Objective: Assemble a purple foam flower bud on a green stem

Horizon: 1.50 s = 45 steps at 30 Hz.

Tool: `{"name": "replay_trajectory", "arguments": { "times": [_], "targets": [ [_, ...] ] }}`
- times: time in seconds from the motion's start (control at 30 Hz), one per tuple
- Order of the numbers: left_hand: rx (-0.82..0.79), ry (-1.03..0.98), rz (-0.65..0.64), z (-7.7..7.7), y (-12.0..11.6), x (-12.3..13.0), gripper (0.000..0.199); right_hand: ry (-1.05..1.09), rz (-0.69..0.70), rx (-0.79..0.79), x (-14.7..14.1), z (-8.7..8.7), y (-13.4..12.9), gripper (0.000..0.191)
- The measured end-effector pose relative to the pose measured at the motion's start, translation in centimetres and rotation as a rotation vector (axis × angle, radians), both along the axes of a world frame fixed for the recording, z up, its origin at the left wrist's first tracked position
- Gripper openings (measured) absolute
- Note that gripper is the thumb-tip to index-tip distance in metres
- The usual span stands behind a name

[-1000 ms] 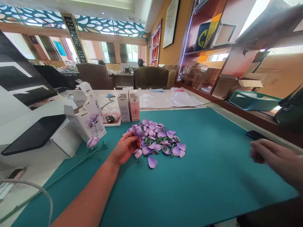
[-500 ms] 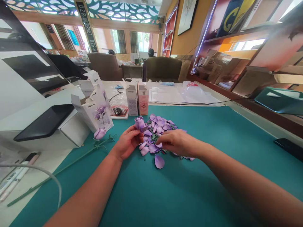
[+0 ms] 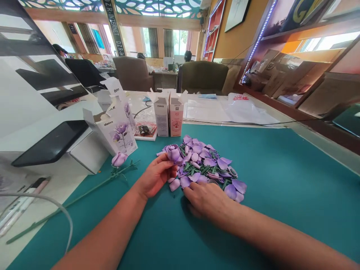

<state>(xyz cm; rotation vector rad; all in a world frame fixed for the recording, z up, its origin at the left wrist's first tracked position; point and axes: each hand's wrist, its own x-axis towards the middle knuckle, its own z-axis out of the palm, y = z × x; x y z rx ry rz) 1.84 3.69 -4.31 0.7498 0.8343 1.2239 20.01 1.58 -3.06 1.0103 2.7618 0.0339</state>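
Note:
My left hand (image 3: 160,174) holds a purple rose head (image 3: 173,153) between thumb and fingers, at the left side of a pile of purple petals and green pieces (image 3: 209,161). Lower down, my right hand (image 3: 204,197) is closed at the pile's near edge, fingers curled downward. Whatever its fingertips grip is hidden. On the green mat (image 3: 174,240), left of my hands, lies a finished-looking purple rose (image 3: 119,159) on a long green stem (image 3: 84,193).
Open flower boxes (image 3: 118,131) stand at the left. Two slim boxes (image 3: 168,116) are upright behind the pile. A black tablet (image 3: 52,142) rests on a white box, with pens (image 3: 24,204) nearby. People sit at desks farther back.
My right hand has moved down toward me, uncovering more of the pile. The loose petal in front is no longer visible there. My left hand and the rose head have shifted slightly right.

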Motion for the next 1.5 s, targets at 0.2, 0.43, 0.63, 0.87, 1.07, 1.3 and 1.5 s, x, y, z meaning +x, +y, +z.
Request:
{"name": "replay_trajectory", "arguments": {
  "times": [0.2, 0.43, 0.63, 0.87, 1.07, 1.3, 1.5],
  "targets": [
    [0.009, 0.006, -0.014, 0.7, -0.4, 0.1, 0.021, 0.053, 0.006, -0.048, 0.6, 0.9, 0.5, 0.017],
    [0.044, 0.024, -0.061, 1.0, -0.7, 0.1, 0.016, 0.392, 0.015, -0.071, 2.6, 2.9, 2.0, 0.01],
    [0.042, 0.027, -0.109, 1.0, -1.1, 0.1, 0.015, 0.747, 0.098, -0.013, 4.3, 5.0, 3.0, 0.015],
    [0.037, 0.016, -0.166, 1.0, -1.3, 0.3, 0.018, 0.859, 0.185, 0.348, 4.4, 5.1, 2.5, 0.021],
    [0.033, 0.048, -0.172, 1.3, -1.4, 0.5, 0.022, 0.882, 0.249, 0.397, 3.9, 4.9, 2.0, 0.019],
    [0.045, 0.071, -0.188, 1.3, -1.4, 0.5, 0.023, 0.84, 0.26, 0.426, 3.9, 4.9, 1.8, 0.027],
    [0.062, 0.104, -0.201, 1.0, -1.3, 0.4, 0.023, 0.828, 0.263, 0.417, 3.8, 4.7, 1.7, 0.027]
  ]
}}
